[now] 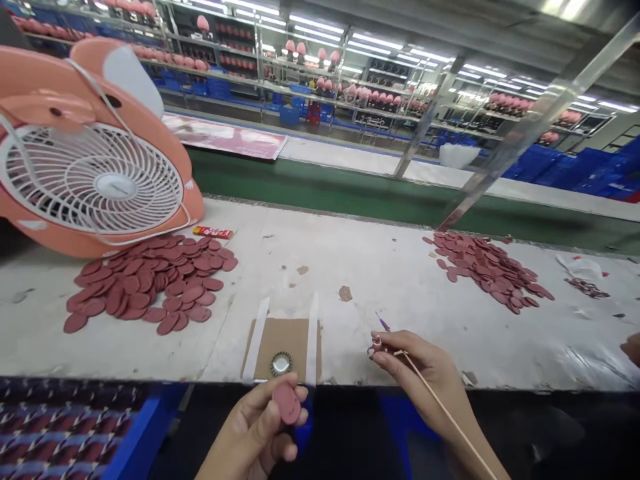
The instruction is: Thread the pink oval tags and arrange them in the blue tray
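Pinched between the thumb and fingers of my left hand [250,430] is a flat dark red oval piece [287,403] with small marks near its lower end. My right hand [425,373] grips a small reddish piece with a ring [377,345] at its fingertips. A thin wooden stick [443,403] also runs through that hand, and a fine purple-and-dark tip [383,324] pokes out beyond the fingers; whether they are one tool I cannot tell. Just past my left hand, an upturned bottle cap [281,363] with something whitish inside sits on a cardboard piece [285,330] taped to the table.
Dark red ovals form a left pile [160,280] and a right pile [487,267]. An orange fan [115,187] stands behind the left pile near a red-yellow packet [213,232]. Patterned pieces fill a blue-edged tray [65,427] lower left. Another person's hand [633,348] shows at the right edge.
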A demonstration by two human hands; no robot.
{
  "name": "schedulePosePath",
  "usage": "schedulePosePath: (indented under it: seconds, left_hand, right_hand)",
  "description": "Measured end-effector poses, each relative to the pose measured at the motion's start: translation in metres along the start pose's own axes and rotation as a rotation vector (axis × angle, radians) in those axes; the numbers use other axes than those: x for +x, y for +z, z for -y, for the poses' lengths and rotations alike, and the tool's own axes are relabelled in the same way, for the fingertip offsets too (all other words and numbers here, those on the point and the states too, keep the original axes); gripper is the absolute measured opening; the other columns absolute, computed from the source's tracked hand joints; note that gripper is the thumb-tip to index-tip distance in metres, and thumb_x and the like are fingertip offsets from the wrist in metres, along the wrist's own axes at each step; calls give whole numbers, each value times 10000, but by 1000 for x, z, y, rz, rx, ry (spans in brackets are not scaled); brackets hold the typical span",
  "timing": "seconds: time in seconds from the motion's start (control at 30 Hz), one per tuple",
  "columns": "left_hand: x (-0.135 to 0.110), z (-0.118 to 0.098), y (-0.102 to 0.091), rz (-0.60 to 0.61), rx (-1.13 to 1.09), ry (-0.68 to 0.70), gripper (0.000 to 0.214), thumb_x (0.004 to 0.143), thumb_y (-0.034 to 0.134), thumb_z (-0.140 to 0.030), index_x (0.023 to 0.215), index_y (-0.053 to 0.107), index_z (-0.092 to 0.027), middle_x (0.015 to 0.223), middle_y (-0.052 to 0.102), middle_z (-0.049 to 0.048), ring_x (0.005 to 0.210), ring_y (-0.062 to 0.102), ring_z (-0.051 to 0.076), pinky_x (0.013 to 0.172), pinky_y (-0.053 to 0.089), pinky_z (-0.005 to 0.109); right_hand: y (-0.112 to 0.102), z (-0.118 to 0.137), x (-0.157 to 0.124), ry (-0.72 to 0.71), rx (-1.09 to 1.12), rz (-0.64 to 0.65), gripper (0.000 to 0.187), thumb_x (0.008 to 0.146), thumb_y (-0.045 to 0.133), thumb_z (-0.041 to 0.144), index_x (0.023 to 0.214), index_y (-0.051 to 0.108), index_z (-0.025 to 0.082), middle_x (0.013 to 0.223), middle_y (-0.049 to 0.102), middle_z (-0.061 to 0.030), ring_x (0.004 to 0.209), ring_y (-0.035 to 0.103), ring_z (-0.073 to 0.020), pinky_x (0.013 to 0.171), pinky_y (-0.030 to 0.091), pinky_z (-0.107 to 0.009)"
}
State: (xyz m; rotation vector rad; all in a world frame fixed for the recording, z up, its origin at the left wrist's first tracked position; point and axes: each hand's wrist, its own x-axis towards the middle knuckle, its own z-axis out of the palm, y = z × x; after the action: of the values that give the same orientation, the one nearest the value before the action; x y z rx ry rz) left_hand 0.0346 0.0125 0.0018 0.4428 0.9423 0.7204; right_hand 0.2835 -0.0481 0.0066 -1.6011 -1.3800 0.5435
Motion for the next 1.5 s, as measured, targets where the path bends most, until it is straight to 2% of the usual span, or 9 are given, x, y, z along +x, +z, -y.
schedulePosePath:
  seconds: [0.17,0.4,0.5,0.67,1.13,1.5]
  left_hand:
    - [-9,-12,9,41,23,-45,404,547,929,-451,853,822,-209,750,756,40,666,652,121,517,495,147]
    - [-10,-15,2,165,12,-156,391,556,922,-454,832,814,-198,689,736,9,598,638,96,499,477,122]
    - [-7,-13,-2,231,10,-148,383,602,900,-457,848,808,-178,660,708,4,603,628,98,489,474,119]
    - [-4,-11,-6,271,9,-157,390,620,883,-484,836,812,-167,616,686,5,589,605,95,490,472,119]
    - [-5,-9,-9,263,-5,-197,397,621,878,-493,821,815,-156,607,673,14,554,580,83,484,458,114]
    - [-4,-4,-11,266,-48,-221,341,684,845,-477,819,808,-167,615,649,-3,532,530,55,473,428,93]
  right_hand:
    - [16,43,1,-41,296,173,172,974,654,204,1094,728,302,986,694,1,902,670,-132,817,542,-193]
    - [35,70,3,26,369,293,206,926,710,118,1067,721,268,981,708,20,858,683,-96,770,547,-129]
    - [40,75,3,57,402,331,202,923,711,113,1069,717,253,973,713,15,830,696,-105,745,563,-134]
    - [44,79,6,31,340,367,162,927,723,135,1047,720,243,932,714,15,820,691,-124,736,561,-169]
    - [44,83,11,-70,192,447,147,945,710,114,1033,704,232,911,716,44,803,678,-102,789,535,-168]
    - [46,84,11,-76,159,452,147,955,690,122,1035,707,244,904,720,42,786,695,-123,758,557,-187]
